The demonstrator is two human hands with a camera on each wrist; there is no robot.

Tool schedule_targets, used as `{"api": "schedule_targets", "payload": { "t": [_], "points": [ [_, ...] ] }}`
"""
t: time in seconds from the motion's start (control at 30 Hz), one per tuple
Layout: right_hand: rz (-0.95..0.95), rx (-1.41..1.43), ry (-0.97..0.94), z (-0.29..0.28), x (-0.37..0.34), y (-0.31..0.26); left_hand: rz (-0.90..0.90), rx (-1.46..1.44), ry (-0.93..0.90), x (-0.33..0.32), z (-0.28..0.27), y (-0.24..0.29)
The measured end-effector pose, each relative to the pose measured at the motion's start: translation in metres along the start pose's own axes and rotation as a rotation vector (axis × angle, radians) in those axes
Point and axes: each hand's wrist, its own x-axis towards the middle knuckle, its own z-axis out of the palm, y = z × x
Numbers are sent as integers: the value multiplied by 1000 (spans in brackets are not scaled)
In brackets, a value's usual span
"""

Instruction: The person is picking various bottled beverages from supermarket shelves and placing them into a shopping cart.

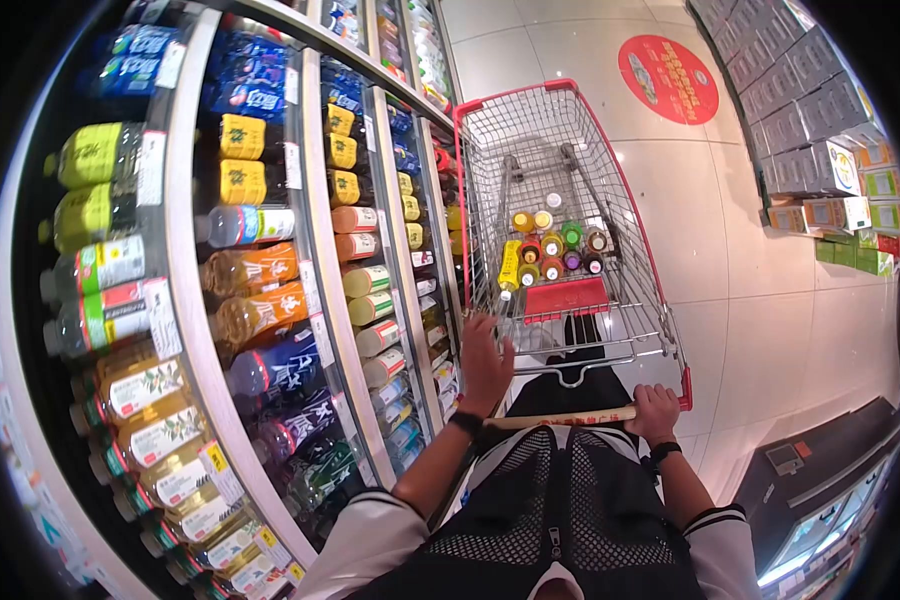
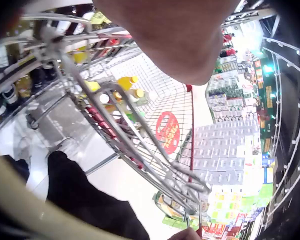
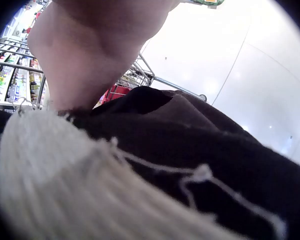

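A shopping cart [image 1: 638,215] with a wire basket and red rim stands in front of me. My right hand [image 1: 656,411] grips the right end of its pale push handle [image 1: 580,414]. Over the handle's left part is my left hand [image 1: 486,365], its fingers loosely extended and nothing held. It is nearest to the basket's rear left corner. Several bottles with coloured caps stand in the basket, among them a yellow bottle [image 1: 510,266] behind the red child-seat panel [image 1: 566,297]. The left hand [image 2: 175,40] fills the top of the left wrist view.
Shelves [image 1: 185,200] of bottled drinks run close along the left side. To the right are stacked grey cartons [image 1: 800,110] and a dark display case [image 1: 820,470]. A round red sticker [image 1: 668,78] lies on the tiled floor [image 1: 760,350].
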Motion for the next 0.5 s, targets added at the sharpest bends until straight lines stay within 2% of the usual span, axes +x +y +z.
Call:
{"api": "schedule_targets", "payload": {
  "t": [0.07, 0.13, 0.17, 0.23, 0.27, 0.37, 0.43, 0.5],
  "points": [
    [-8, 9, -11, -2, 5, -1, 33, -18, -67, 53, 25, 7],
    [-2, 31, -22, -5, 8, -1, -19, 22, -200, 94, 72, -4],
    [-4, 56, -21, -4, 8, -2, -30, 23, -209, 111, 94, -14],
    [-9, 63, -18, -1, 6, 2, 7, 191, -310, 147, 139, -35],
    [4, 36, -45, -14, -12, 16, -10, 163, -339, 154, 173, -26],
    [17, 73, -89, -3, -3, 1, 35, 377, -323, 197, 205, -66],
    [32, 5, -87, 0, -2, -5, 60, 364, -311, 231, 227, -80],
    [38, -21, -142, -2, -4, 0, -54, 303, -403, 246, 249, -75]
  ]
}}
